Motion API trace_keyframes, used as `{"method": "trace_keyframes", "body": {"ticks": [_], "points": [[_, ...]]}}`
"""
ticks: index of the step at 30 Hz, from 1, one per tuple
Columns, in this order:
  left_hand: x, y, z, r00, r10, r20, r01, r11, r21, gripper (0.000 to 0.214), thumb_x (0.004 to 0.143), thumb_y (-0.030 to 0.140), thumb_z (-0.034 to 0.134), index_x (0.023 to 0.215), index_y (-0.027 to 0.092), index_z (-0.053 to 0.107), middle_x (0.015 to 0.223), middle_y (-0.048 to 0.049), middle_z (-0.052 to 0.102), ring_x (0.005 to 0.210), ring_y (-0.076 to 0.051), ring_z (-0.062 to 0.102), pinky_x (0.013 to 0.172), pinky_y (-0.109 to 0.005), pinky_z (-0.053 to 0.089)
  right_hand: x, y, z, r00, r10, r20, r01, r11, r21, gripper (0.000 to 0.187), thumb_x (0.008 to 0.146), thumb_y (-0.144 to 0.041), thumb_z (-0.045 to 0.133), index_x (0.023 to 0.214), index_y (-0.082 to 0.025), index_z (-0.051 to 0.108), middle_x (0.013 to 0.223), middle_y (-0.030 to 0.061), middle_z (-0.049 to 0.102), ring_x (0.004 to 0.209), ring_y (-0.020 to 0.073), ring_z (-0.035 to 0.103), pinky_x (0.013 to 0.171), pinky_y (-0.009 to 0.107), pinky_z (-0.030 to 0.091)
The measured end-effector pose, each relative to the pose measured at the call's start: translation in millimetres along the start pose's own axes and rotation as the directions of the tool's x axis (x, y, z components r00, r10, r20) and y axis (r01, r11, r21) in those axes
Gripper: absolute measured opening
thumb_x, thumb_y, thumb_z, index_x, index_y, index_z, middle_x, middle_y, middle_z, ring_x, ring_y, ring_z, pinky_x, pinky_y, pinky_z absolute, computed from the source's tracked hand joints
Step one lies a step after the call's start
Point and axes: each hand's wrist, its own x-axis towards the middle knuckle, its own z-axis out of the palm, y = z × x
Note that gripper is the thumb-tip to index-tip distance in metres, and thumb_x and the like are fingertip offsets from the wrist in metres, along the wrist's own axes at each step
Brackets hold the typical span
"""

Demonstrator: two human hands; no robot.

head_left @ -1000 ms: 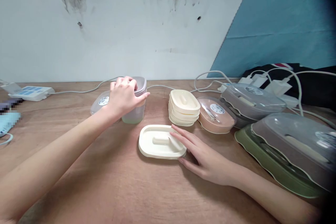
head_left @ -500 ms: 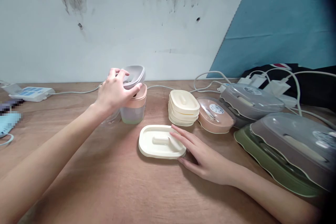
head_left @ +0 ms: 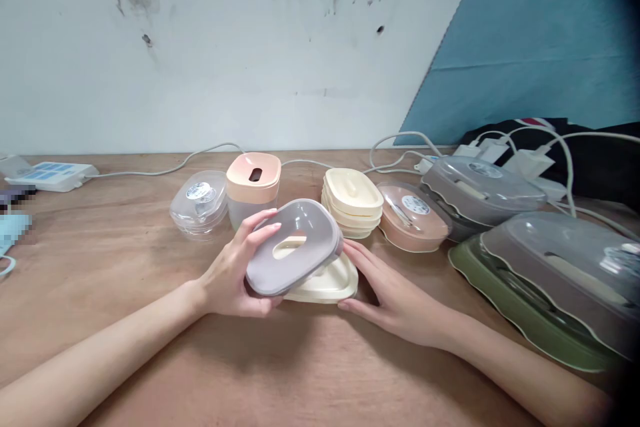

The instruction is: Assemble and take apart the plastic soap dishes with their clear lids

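My left hand (head_left: 237, 273) is closed on a grey lid (head_left: 307, 233) with an oblong slot, fingers over its upper left edge and thumb underneath. The grey lid is tilted over a shallow cream lid (head_left: 327, 287) on the table and hides much of it; cream shows through the slot. My right hand (head_left: 385, 287) grips the cream lid's right end, fingers at the back corner and thumb at the front. Behind them stands a stack of more grey lids under a peach slotted lid (head_left: 253, 168). Several cream lids (head_left: 353, 195) are stacked to its right.
Clear plastic covers (head_left: 199, 203) with a round sticker lie at the back left. To the right are a peach box (head_left: 413, 213), grey boxes (head_left: 483, 190) and a green one (head_left: 530, 320). White cables and a power strip (head_left: 55, 175) run along the wall.
My left hand has brought the grey lid from the back stack forward and right, over the cream lid. The peach slotted lid is now uncovered. My right hand has barely moved.
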Motion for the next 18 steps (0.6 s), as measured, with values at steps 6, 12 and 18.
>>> {"method": "trace_keyframes", "body": {"ticks": [6,12,18], "points": [[3.8,0.7,-0.9,0.998,0.013,0.058,-0.008,0.997,-0.081,0.084,0.061,0.024,0.066,0.134,0.023,0.025,0.138,-0.0174,0.024,0.128,-0.037,0.030,0.099,-0.054,0.035,0.7,-2.4,-4.5,1.000,-0.002,0.006,0.001,0.999,0.049,0.071,0.082,-0.037,0.056,0.139,-0.021,0.017,0.143,0.0139,0.034,0.130,0.0265,0.035,0.105,0.044,0.035],[5.1,2.9,-1.2,0.973,0.061,0.224,-0.033,0.992,-0.124,0.076,0.063,0.023,0.067,0.131,0.022,0.031,0.139,-0.0163,0.023,0.128,-0.036,0.030,0.098,-0.049,0.039,-0.4,-0.6,-3.1,1.000,0.016,0.000,-0.015,0.993,0.116,0.087,0.079,-0.037,0.060,0.144,-0.025,0.002,0.148,0.0115,0.026,0.134,0.0265,0.029,0.106,0.047,0.031],[6.2,1.4,-2.1,0.929,0.091,0.358,-0.047,0.990,-0.129,0.057,0.075,0.023,0.062,0.129,0.024,0.043,0.145,-0.0121,0.015,0.133,-0.034,0.020,0.105,-0.050,0.032,-1.9,0.0,-0.9,0.997,0.072,0.022,-0.075,0.988,0.135,0.099,0.079,-0.034,0.059,0.143,-0.026,-0.016,0.150,0.0114,0.022,0.135,0.0258,0.027,0.107,0.048,0.029]]}}
